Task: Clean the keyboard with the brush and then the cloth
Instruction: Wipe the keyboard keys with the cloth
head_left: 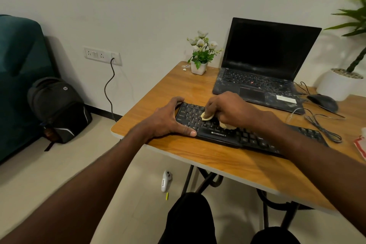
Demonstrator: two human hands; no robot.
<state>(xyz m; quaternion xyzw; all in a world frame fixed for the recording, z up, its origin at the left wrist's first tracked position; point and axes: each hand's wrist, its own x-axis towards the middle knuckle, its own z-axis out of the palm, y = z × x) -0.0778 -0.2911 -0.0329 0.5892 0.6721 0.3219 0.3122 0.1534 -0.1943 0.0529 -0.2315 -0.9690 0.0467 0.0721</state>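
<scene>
While left hand (168, 119) steadies black keyboard (227, 134), right hand (227, 109) presses crumpled cloth (207, 116)

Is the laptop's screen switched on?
No, the laptop stands open behind the keyboard, but its screen is plain black.
</scene>
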